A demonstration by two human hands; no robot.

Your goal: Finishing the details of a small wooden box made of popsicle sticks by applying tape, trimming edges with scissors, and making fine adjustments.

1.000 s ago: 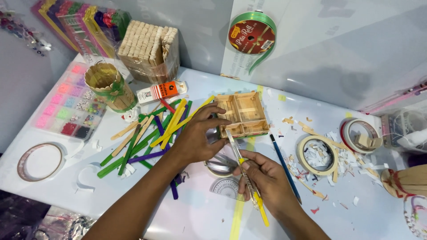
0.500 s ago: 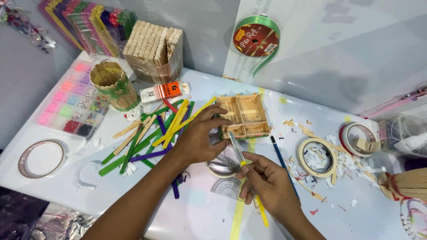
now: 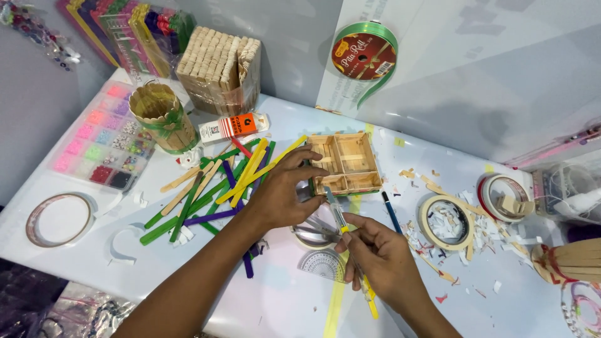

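The left hand [image 3: 278, 194] lies spread over the near left corner of a small wooden stick tray [image 3: 346, 164], fingers curled against its edge and pinning it to the table; it grips nothing else. Just below and to the right of it, the right hand [image 3: 382, 260] is closed around a yellow-handled craft knife [image 3: 343, 228], held like a pen, with the blade tip pointing up at the tray's front edge, right beside the left fingertips.

That closeness is the worry. If the blade skids off the hard wood, it looks likely to run straight into the fingers holding the tray. The tray itself seems light, so a push could slide or crack it. A protractor [image 3: 322, 263] and a ring of tape lie under the right wrist and could tip the hand off balance.

Left of the left hand sprawls a heap of coloured craft sticks [image 3: 206, 188], with a tube of glue [image 3: 231, 127], a stick-built cup [image 3: 159, 116] and a compartmented bead box [image 3: 100, 144] beyond. Right of the right hand sit masking tape rolls [image 3: 444, 219] among paper scraps. The white table [image 3: 250, 300] is crowded, backed by a pale wall where a green ribbon spool [image 3: 364, 56] leans.
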